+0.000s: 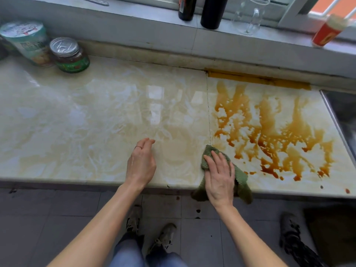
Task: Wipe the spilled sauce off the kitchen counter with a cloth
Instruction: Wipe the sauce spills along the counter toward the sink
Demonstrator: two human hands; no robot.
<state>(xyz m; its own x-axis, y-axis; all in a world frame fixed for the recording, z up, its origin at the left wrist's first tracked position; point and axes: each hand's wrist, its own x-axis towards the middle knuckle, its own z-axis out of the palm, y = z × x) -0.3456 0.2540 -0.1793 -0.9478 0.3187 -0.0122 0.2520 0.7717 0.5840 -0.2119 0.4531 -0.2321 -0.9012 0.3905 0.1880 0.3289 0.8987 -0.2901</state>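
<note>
Brown sauce (pixel 273 132) is spilled in streaks over the right part of the glossy cream marble counter (pixel 86 116), with a pooled band along the back edge. My right hand (pixel 219 180) presses flat, fingers straight, on a green ribbed cloth (pixel 241 180) at the counter's front edge, just left of the spill. Part of the cloth hangs over the edge. My left hand (pixel 141 162) rests on the counter to the left, fingers loosely curled, holding nothing.
A tall tin (pixel 27 43) and a sealed jar (pixel 69 54) stand at the back left. Two dark bottles (pixel 212 12), a wine glass (pixel 250 16) and a red container (pixel 327 31) stand on the window sill. A sink edge (pixel 335 120) bounds the counter on the right. Sauce drops mark the floor tiles.
</note>
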